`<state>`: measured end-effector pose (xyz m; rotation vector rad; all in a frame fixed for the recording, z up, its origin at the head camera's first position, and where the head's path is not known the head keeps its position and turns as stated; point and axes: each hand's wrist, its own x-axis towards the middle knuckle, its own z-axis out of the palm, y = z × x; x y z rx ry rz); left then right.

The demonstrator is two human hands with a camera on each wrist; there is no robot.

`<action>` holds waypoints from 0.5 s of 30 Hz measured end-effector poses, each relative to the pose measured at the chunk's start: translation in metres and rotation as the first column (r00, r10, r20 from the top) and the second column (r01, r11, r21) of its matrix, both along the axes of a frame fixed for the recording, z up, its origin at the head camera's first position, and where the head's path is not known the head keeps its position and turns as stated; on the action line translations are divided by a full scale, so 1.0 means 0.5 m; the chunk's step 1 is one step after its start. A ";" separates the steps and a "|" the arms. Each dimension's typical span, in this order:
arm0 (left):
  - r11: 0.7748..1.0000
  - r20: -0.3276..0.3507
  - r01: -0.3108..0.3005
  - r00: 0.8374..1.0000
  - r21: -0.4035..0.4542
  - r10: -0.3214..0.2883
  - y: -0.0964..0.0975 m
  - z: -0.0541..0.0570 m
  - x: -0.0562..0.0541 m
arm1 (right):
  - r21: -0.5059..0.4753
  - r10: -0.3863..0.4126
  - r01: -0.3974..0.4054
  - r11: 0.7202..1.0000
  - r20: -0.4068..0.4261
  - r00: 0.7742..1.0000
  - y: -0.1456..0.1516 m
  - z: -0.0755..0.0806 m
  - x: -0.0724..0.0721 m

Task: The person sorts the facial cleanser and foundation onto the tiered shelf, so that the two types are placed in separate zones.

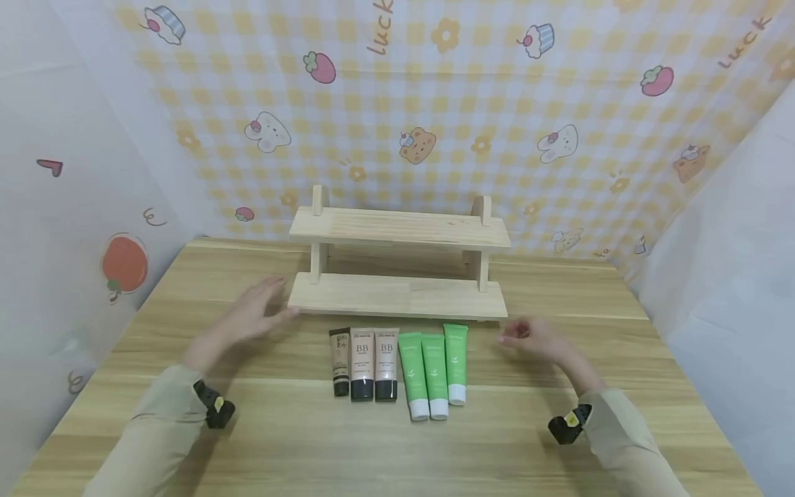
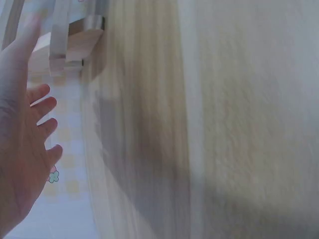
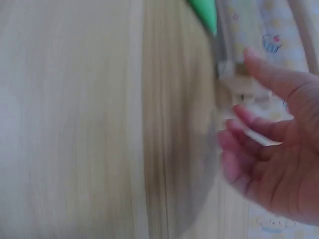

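A two-tier pale wooden shelf [image 1: 397, 293] stands at the back of the table. My left hand [image 1: 253, 316] is by the left end of its lower board, fingers extended and holding nothing; whether the thumb touches the board, I cannot tell. Beyond the lower board's right end, my right hand [image 1: 539, 339] hovers with loosely bent fingers, also holding nothing. In front of the shelf lie a small black-capped brown tube [image 1: 339, 359], two pinkish BB cream tubes [image 1: 362, 359] and three green tubes with white caps [image 1: 434, 369]. The right wrist view catches part of a green tube [image 3: 204, 12].
The wood-grain table [image 1: 298, 449] runs up to a yellow checked cloth [image 1: 373, 103] hanging behind the shelf. White cloth sides [image 1: 56, 235] rise at left and right. Each wrist carries a small black camera [image 1: 217, 408].
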<state>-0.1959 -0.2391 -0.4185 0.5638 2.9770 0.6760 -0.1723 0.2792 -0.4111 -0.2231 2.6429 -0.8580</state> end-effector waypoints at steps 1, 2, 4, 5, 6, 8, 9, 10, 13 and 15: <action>1.000 0.011 -0.002 1.000 0.030 0.001 0.002 0.000 -0.003 | -0.019 -0.003 0.004 1.000 0.040 0.999 -0.005 0.002 0.002; 0.998 0.025 -0.008 1.000 0.056 0.006 0.004 0.001 -0.005 | -0.050 0.001 0.004 0.999 0.089 0.996 -0.010 0.003 0.004; 0.993 0.055 -0.019 0.998 0.115 0.013 0.009 0.002 -0.010 | -0.096 0.003 0.013 0.995 0.165 0.986 -0.021 0.004 0.008; 0.990 0.068 -0.024 0.998 0.141 0.014 0.012 0.003 -0.013 | -0.121 0.013 0.011 0.993 0.195 0.981 -0.028 0.004 0.009; 0.987 0.075 -0.025 0.997 0.159 0.013 0.014 0.003 -0.016 | -0.145 0.022 0.009 0.989 0.212 0.977 -0.033 0.004 0.010; 0.982 0.081 -0.026 0.997 0.188 0.011 0.019 0.002 -0.022 | -0.177 0.030 0.012 0.984 0.231 0.973 -0.046 0.002 0.010; 0.980 0.081 -0.025 0.997 0.199 0.009 0.021 0.002 -0.025 | -0.185 0.036 0.008 0.983 0.233 0.972 -0.052 0.002 0.010; 0.979 0.082 -0.025 0.997 0.205 0.008 0.024 0.002 -0.028 | -0.190 0.036 0.010 0.982 0.234 0.972 -0.058 0.001 0.009; 0.975 0.092 -0.031 0.996 0.220 0.011 0.031 0.002 -0.034 | -0.196 0.035 0.013 0.980 0.242 0.970 -0.075 -0.001 0.009; 0.971 0.108 -0.043 0.994 0.235 0.018 0.035 0.004 -0.036 | -0.195 0.024 0.026 0.980 0.249 0.968 -0.085 -0.001 0.009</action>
